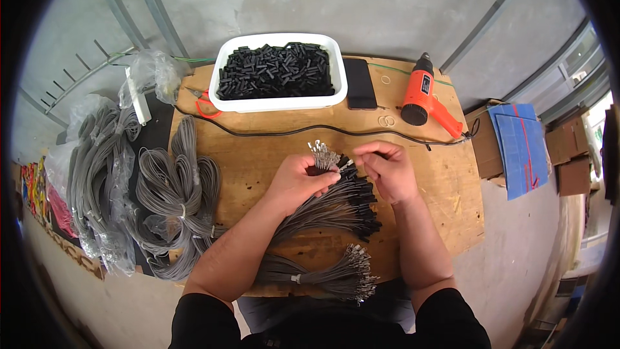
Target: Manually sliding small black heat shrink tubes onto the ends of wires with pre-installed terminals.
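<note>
My left hand [298, 184] is closed round a bunch of grey wires, whose bare metal terminals [323, 154] stick up above the fingers. Just to its right, my right hand [389, 169] has thumb and fingers pinched together close to the wire ends; whatever is in that pinch is too small to make out. Below the hands, grey wires with black sleeves [363, 210] on their ends fan out across the table. Nearest me lies another tied wire bundle [310, 276] with uncovered metal terminals. A white tub [278, 103] full of short black tubes [274, 71] stands beyond my hands.
An orange heat gun [421, 94] lies at the back right of the wooden table [445, 181], near a dark phone [360, 84]. A black cable [290, 132] crosses the table. Red-handled pliers [205, 105] sit left of the tub. Coiled grey wires [169, 184] lie further left.
</note>
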A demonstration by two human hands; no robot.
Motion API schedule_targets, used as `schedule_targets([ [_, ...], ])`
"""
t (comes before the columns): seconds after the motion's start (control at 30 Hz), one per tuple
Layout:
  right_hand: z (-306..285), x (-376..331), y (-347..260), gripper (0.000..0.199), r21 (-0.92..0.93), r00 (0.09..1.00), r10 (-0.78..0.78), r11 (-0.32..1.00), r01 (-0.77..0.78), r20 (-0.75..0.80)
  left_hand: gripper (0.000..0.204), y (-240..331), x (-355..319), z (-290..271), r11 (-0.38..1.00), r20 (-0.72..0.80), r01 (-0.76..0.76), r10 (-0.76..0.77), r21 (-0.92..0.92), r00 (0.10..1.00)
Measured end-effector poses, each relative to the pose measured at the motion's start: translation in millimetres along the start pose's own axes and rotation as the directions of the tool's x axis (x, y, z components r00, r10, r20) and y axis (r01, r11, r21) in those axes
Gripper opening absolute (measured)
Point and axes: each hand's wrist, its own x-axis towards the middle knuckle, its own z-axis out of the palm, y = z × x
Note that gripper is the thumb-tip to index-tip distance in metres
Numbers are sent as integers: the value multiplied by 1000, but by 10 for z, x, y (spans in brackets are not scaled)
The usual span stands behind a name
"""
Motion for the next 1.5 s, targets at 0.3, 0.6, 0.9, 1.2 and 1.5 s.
schedule_targets([
  [0.3, 37, -114, -79, 13, -324, 964, -162, 919, 224, 210, 16, 25, 10, 2, 997, 29, 41, -43, 67, 999],
  [0.6, 112, -136, -59, 6, -412, 992, -113, 902, 129, 62, 11, -2, 27, 26, 964, -27, -83, 92, 252, 995],
  [0.9, -30, -75, 9, 13, 54, 993, -54, 997, 49, 101, 7, 41, 25, 16, 996, -68, -40, 35, -77, 997],
  [1.2, 22, -76, 69, 13, -46, 991, -70, 996, 75, 116, 9, 23, 28, -15, 988, -40, -9, 3, -156, 999],
  [1.5, 39, -85, 78, 12, -6, 994, -56, 998, 56, 94, 9, -5, 34, -12, 993, -26, -24, 21, -118, 999],
])
